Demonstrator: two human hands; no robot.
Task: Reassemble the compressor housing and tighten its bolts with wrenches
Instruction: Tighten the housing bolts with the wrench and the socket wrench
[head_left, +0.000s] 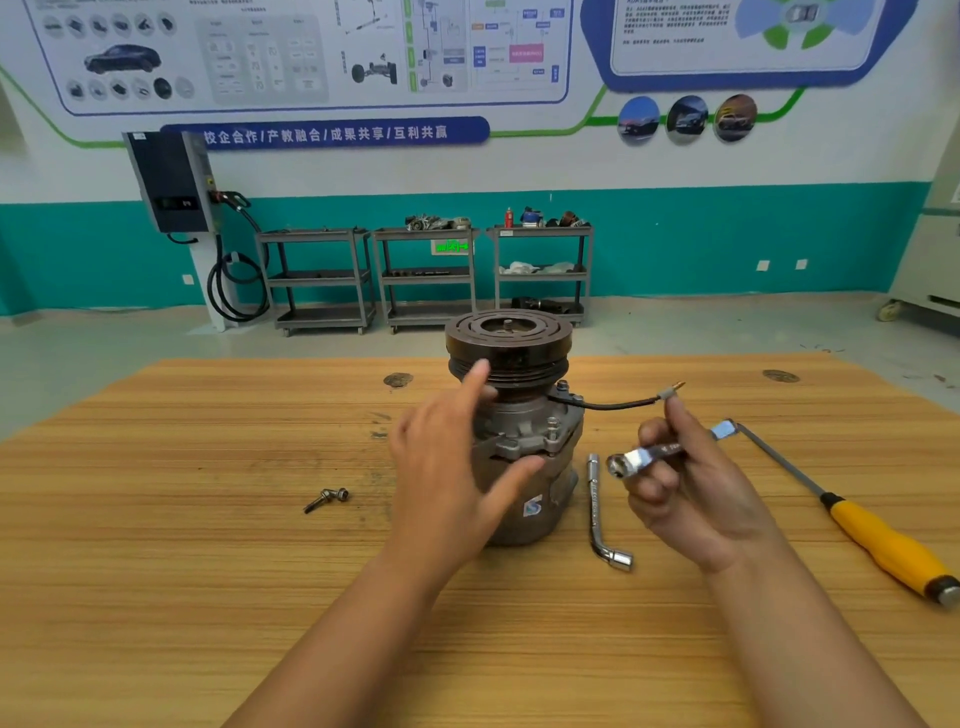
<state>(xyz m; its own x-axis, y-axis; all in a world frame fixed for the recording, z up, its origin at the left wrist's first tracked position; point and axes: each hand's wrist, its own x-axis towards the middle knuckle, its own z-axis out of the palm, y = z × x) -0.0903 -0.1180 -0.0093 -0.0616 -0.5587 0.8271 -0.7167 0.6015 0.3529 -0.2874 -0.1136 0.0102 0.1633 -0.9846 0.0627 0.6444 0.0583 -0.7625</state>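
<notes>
The grey compressor (530, 441) stands upright at the middle of the wooden table (208, 545), its dark pulley on top and a black wire sticking out to the right. My left hand (447, 467) hovers in front of its left side with fingers spread and holds nothing. My right hand (685, 483) is just right of the compressor and grips a shiny ring wrench (644, 457), whose ring end points toward the housing. Two loose bolts (327, 499) lie on the table to the left.
An L-shaped socket wrench (602, 514) lies just right of the compressor. A tool with a yellow handle (883, 545) lies at the far right. Behind the table, grey shelf carts (426, 275) stand against the teal wall.
</notes>
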